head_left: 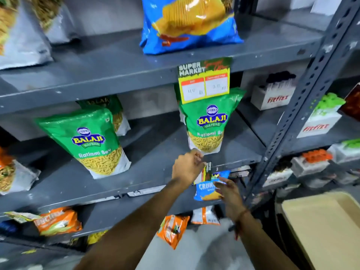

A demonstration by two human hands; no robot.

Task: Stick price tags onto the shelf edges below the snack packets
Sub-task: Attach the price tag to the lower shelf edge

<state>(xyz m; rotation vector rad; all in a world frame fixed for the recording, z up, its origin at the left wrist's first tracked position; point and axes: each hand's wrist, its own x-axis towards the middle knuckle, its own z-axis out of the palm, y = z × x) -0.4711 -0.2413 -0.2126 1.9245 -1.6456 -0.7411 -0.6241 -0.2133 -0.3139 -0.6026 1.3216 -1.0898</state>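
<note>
Done so far: one Super Market price tag [204, 79] already hangs from the upper shelf edge [116, 94], under the blue chips packet [189, 22] and above the left hand, overlapping the top of a green Balaji Ratlami Sev packet [206, 125].

In hand now: the left hand [187, 168] is at the middle shelf edge [146, 189], just below that Sev packet, with its grip pinched together on the top of a second price tag [206, 172] (blurred, so how firmly it sits I can't say).

Right hand: the right hand [229, 193] is just right of and below the left grip, fingers spread apart over a small blue Crunchex packet [206, 190]; whether it holds the packet or only brushes it, I cannot tell.

Still to do: no tag shows below the other Ratlami Sev packet [91, 141], far left of the grip, nor below the orange packets [58, 221] on the bottom shelf.

Progress: early, I'd judge; one up, one going on.
</note>
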